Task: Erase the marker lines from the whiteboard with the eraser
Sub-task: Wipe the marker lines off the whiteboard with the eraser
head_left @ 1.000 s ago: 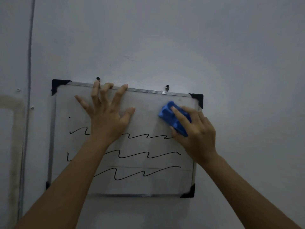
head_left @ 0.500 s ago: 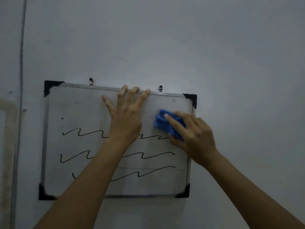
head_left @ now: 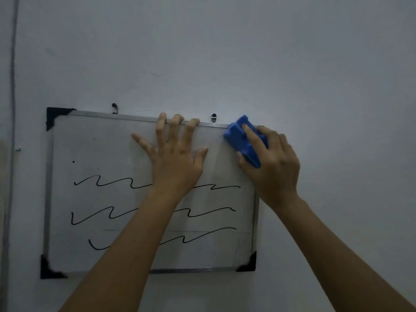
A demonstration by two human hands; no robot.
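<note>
A whiteboard (head_left: 94,152) with a metal frame and black corner caps hangs on the wall. Three wavy black marker lines (head_left: 105,181) cross it, one above the other, partly hidden by my left forearm. A small black dot (head_left: 73,161) sits above them at the left. My left hand (head_left: 174,158) lies flat on the board with fingers spread, fingertips on the top frame. My right hand (head_left: 273,163) grips a blue eraser (head_left: 242,140) and presses it on the board's top right corner, above the lines.
Two small hooks (head_left: 213,117) on the grey wall (head_left: 225,52) hold the board's top edge. A vertical pipe or cable (head_left: 12,86) runs down the wall at the far left. A screw (head_left: 18,149) sticks out left of the board.
My right hand has carried the eraser up from beside the top line's right end to the top right corner. My left hand has slid right along the top frame.
</note>
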